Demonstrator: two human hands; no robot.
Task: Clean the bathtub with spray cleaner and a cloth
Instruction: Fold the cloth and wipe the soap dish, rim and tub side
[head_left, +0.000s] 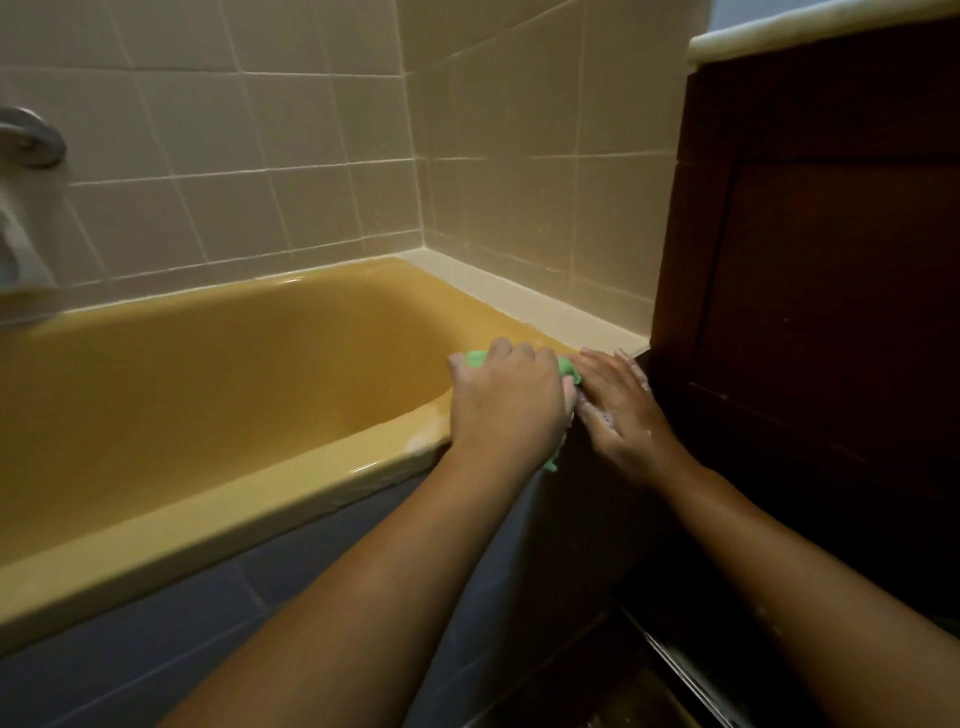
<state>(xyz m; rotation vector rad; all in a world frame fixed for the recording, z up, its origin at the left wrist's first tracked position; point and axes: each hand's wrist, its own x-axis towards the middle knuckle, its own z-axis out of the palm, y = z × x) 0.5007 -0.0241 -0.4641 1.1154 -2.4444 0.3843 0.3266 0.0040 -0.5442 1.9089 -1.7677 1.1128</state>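
Note:
The mustard-yellow bathtub (218, 364) fills the left and middle of the head view. A green cloth (475, 358) lies on the tub's right end rim, mostly hidden under my left hand (511, 402), whose curled fingers grip it; a corner of cloth hangs below the wrist. My right hand (618, 402) lies flat beside it on the rim corner, fingers straight, with soap suds on its back. A patch of white foam (421, 441) sits on the near rim. No spray bottle is in view.
A dark wooden cabinet (810, 291) with a pale top stands tight against the tub's right end. Beige tiled walls (291, 156) surround the tub, with a cream ledge (519, 301) along the right wall. A chrome fitting (31, 140) is at far left. Grey tiles face the tub's front.

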